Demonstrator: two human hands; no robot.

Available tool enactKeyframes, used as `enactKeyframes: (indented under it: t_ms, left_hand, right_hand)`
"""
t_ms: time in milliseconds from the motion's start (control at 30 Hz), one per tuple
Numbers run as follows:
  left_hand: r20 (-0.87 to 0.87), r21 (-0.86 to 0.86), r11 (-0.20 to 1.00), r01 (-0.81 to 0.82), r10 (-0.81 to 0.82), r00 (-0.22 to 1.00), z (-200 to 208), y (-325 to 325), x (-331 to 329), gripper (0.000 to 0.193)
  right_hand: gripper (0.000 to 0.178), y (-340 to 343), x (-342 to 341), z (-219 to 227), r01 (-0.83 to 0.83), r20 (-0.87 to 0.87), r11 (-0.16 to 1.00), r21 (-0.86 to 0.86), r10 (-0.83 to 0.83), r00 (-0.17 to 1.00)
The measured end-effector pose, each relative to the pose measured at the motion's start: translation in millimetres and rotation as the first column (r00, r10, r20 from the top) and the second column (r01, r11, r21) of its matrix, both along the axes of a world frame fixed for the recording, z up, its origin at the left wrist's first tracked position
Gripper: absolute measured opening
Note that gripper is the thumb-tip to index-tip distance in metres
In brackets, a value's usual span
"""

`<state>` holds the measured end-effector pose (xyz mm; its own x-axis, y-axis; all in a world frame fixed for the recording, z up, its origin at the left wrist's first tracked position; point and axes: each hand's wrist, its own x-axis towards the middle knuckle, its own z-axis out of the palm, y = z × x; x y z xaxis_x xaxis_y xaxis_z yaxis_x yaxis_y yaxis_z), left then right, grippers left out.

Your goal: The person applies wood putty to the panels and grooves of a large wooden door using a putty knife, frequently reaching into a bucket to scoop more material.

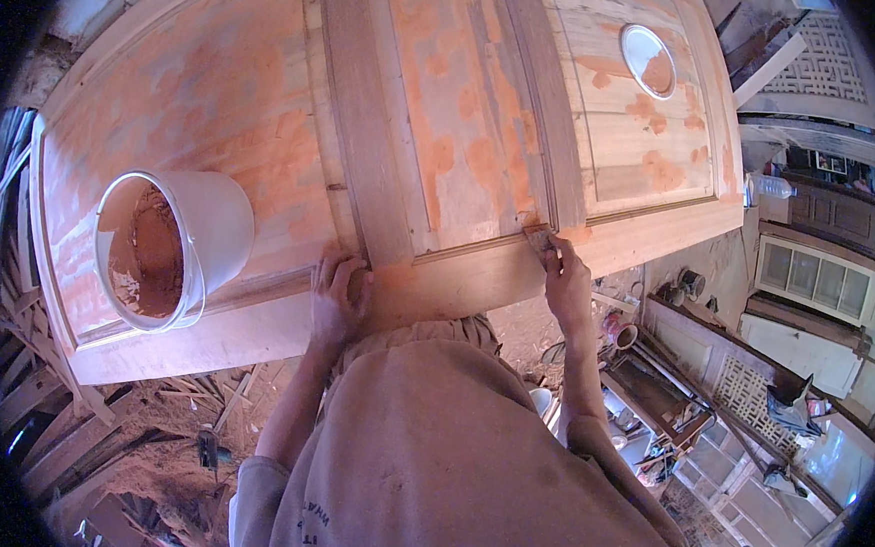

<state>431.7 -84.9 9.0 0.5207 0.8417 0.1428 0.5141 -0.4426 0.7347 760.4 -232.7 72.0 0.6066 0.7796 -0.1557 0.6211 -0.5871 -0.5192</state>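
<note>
A large wooden door point(433, 188) with raised panels lies flat before me, smeared with orange filler. My right hand point(567, 281) pinches a small flat scraper point(537, 237), its end touching the moulding at the lower right corner of the middle panel. My left hand point(340, 293) rests at the door's near edge, below the left stile, with its fingers curled in. Whatever those fingers may hold is hidden. To its left a white bucket point(222, 222) lies tipped on its side on the door, coated inside with orange-brown filler.
A round white lid point(648, 61) with orange filler on it lies on the right panel. Wood scraps point(47, 430) are heaped on the floor at left. At right stand a cluttered wooden frame point(661, 387), a plastic bottle point(771, 186) and a paned window frame point(816, 280).
</note>
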Motion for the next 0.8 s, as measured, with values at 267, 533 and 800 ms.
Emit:
enactKeyframes:
  t_ms: [267, 533, 800]
  left_hand:
    - [-0.016, 0.008, 1.0, -0.007, 0.007, 1.0, 0.9, -0.2, 1.6, 0.024]
    - [-0.046, 0.03, 1.0, -0.008, 0.009, 0.999, 3.0, 1.3, 3.9, 0.022]
    - [-0.018, -0.06, 0.998, -0.013, 0.012, 1.0, -0.1, -1.1, 3.1, 0.019]
  right_hand:
    - [0.043, 16.3, -16.0, 21.5, -0.016, 0.02, 0.968, -0.249, 0.022, 1.0]
    - [0.041, 7.2, -10.3, 1.4, -0.055, 0.026, 0.994, -0.09, 0.058, 0.998]
    - [0.042, 11.7, 5.1, -2.5, -0.118, 0.045, 0.985, -0.127, 0.124, 0.991]
